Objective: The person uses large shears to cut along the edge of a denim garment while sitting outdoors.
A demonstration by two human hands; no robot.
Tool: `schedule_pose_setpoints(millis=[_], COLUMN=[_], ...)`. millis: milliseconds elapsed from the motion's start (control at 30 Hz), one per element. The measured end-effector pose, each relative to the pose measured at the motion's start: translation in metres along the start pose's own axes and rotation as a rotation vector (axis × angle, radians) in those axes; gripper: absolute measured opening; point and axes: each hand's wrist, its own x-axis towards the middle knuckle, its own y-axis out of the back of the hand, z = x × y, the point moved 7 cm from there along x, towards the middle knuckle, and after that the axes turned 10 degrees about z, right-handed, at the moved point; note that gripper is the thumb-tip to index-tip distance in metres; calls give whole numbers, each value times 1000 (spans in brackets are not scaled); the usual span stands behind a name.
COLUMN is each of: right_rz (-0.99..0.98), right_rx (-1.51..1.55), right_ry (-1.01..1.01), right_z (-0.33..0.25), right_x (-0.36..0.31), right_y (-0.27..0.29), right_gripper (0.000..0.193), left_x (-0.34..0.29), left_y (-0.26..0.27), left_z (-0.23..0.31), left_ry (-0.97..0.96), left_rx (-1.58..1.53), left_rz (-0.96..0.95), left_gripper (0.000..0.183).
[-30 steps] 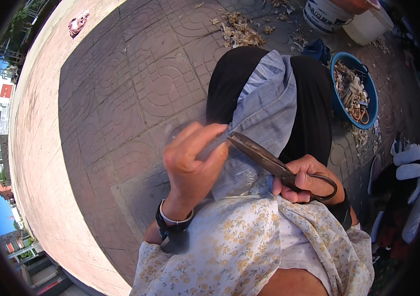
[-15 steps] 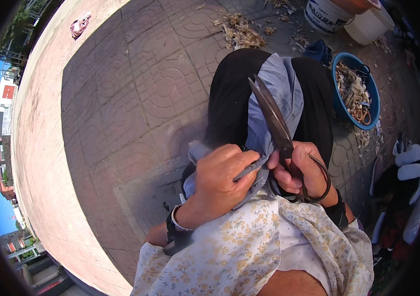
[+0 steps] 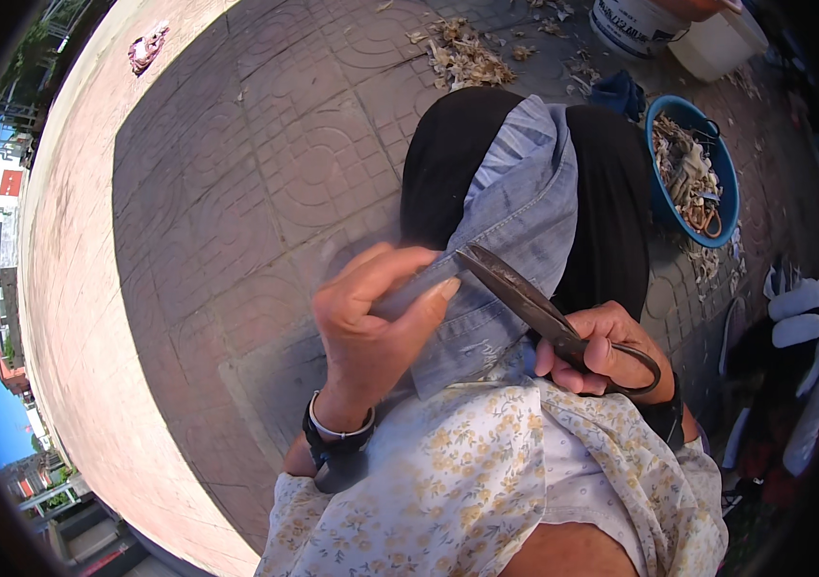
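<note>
Faded blue denim cloth (image 3: 525, 226) lies across my lap, over the black-trousered knees (image 3: 607, 183). My left hand (image 3: 366, 313) has thumb and index finger on its left edge, with a fold of the denim between them; that part is smeared by motion. My right hand (image 3: 611, 351) grips the handle loops of dark metal scissors (image 3: 525, 298). Their blades look closed together and point up and left. The blade tips end on the denim, right beside my left fingertips.
To the right stands a blue basin (image 3: 655, 183) with pale scraps and a tool with orange handles. White buckets (image 3: 626, 29) are behind it. A heap of dry husk-like scraps (image 3: 467, 58) lies on the paving (image 3: 304, 154). White and dark items (image 3: 804, 313) lie far right.
My left hand has shifted left and up along the denim. The scissors have swung from pointing upward to pointing up-left, and their blades have closed. More denim now lies spread over my lap.
</note>
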Motion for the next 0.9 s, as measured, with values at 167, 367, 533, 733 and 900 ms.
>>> schedule_pose_setpoints(millis=[167, 367, 533, 733, 900], right_rz=[-45, -24, -56, -74, -81], right_rx=[-12, -10, -15, 0, 2], right_ry=[-21, -33, -26, -30, -47], right_z=[-3, 0, 1, 1, 3], right_x=[-1, -1, 0, 1, 2], right_y=[-5, -4, -5, -5, -6], right_gripper=[49, 48, 48, 47, 47], left_x=[1, 0, 0, -1, -1], left_y=[0, 1, 0, 0, 1], left_z=[0, 1, 3, 1, 8], left_ry=[-23, -28, -90, -74, -163], left_rx=[-4, -21, -16, -8, 87], left_rz=[-5, 0, 24, 33, 53], left_gripper=[22, 23, 19, 18, 21])
